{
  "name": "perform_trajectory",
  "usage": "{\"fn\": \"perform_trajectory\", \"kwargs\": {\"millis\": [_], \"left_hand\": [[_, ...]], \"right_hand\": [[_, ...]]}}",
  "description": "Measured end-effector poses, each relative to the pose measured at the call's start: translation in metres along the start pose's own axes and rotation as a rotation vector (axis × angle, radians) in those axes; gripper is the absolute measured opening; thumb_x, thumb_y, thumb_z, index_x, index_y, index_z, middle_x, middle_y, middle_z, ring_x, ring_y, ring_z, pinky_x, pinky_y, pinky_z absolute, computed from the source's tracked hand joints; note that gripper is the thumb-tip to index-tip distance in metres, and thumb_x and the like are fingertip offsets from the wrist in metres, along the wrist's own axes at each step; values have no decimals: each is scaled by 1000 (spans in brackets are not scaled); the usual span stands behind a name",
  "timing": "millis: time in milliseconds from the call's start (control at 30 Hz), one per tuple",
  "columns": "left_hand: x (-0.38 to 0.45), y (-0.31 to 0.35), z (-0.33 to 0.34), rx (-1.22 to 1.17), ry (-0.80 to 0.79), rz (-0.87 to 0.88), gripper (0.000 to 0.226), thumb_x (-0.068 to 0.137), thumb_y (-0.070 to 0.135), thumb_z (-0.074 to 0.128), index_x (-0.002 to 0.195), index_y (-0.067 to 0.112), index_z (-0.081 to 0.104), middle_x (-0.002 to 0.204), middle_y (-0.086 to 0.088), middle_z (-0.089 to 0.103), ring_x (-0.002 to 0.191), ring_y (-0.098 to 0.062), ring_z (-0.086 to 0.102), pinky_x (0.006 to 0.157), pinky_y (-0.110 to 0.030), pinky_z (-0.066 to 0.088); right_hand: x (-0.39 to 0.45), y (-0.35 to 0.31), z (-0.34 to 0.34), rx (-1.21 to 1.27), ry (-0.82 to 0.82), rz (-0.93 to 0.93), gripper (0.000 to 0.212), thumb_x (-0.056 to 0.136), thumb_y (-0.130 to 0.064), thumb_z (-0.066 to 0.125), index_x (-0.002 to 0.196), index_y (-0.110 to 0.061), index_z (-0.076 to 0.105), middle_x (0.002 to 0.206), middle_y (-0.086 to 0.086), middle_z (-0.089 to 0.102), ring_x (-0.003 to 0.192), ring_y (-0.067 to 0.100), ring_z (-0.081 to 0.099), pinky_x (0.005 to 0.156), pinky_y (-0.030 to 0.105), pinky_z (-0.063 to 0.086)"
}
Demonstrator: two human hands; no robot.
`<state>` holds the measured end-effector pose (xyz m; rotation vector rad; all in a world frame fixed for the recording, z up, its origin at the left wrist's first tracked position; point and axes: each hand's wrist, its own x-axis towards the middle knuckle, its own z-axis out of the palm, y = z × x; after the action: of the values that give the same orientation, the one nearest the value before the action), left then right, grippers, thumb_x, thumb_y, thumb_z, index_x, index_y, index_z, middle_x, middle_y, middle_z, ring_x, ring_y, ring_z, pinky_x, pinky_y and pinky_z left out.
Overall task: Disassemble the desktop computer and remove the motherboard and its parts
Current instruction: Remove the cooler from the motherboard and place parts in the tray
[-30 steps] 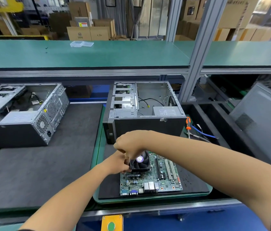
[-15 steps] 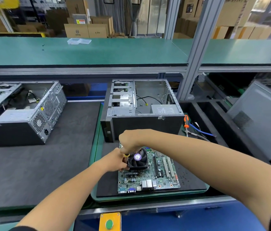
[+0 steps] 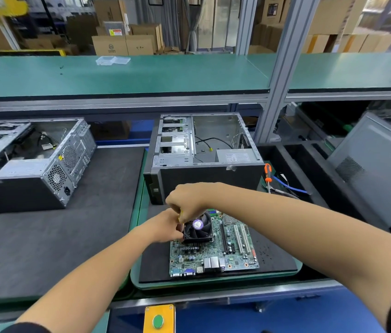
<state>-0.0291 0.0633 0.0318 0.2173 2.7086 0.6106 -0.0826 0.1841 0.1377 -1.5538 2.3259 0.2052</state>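
Motherboard green; black cooler fan atop

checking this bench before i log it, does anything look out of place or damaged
Nothing looks damaged or spilled. The green motherboard lies flat on the black foam mat, its black cooler fan still mounted. The orange-handled screwdriver stands propped beside the open grey computer case.

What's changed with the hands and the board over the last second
Little. Both hands stay at the cooler fan on the motherboard: right hand keeps gripping a yellow-handled tool at its left corner, left hand steadies the side. Fan, board, open case unmoved.
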Motion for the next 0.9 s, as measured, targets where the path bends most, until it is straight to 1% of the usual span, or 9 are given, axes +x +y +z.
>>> {"fn": "perform_trajectory", "kwargs": {"millis": [100,233,300,367,467,567,700,800,900], "left_hand": [[0,3,-9,26,20,20,15,78,22,69,82,15,56,74,9,50,64,-6,47,56,-22,35],[8,17,-23,-33,98,40,22,76,22,69,65,20,51,68,2,56,62,-4,52,57,-22,41],[14,29,-26,-50,122,41,12,76,26,69,72,18,61,84,-5,63,76,-16,59,69,-32,49],[22,42,-22,-103,115,59,11,78,29,71,82,21,65,89,-2,64,82,-18,59,72,-28,50],[35,60,-10,-84,80,73,33,81,36,72,107,20,62,97,-9,61,88,-26,58,80,-39,51],[45,73,2,18,73,67,48,83,41,71,120,13,59,111,-9,55,97,-27,54,85,-41,48],[52,84,10,39,40,49,36,84,36,70,107,9,62,110,-11,58,96,-28,57,85,-43,49],[53,86,14,107,30,40,31,83,33,68,97,6,63,95,-11,63,87,-29,59,77,-42,50],[50,85,18,90,29,21,16,79,27,68,78,12,62,77,-2,61,75,-24,57,64,-33,47]], "right_hand": [[-3,6,-8,125,-73,78,24,82,-24,63,89,-1,64,83,10,67,78,27,67,68,39,56],[-10,17,-29,122,-33,129,27,83,-25,61,84,0,71,74,13,71,70,23,68,58,26,52],[-18,24,-38,119,-35,136,26,83,-22,60,75,1,71,59,9,68,54,18,63,53,22,49],[-29,31,-41,129,-53,165,27,83,-18,61,65,1,68,47,4,62,42,13,56,48,20,48],[-44,43,-33,135,-75,212,30,85,-19,62,62,-1,66,48,5,62,38,10,56,42,16,46],[-55,54,-19,141,-78,237,36,86,-21,63,55,-3,62,48,6,63,42,14,62,47,20,49],[-60,59,-1,115,-67,247,32,83,-21,61,59,0,62,58,16,65,49,20,54,51,27,42],[-62,63,8,106,-40,240,36,81,-19,60,48,-5,52,48,8,60,48,21,57,51,28,46],[-64,64,16,139,-44,228,35,79,-15,59,45,-7,54,42,4,59,50,19,66,54,29,53]]}}
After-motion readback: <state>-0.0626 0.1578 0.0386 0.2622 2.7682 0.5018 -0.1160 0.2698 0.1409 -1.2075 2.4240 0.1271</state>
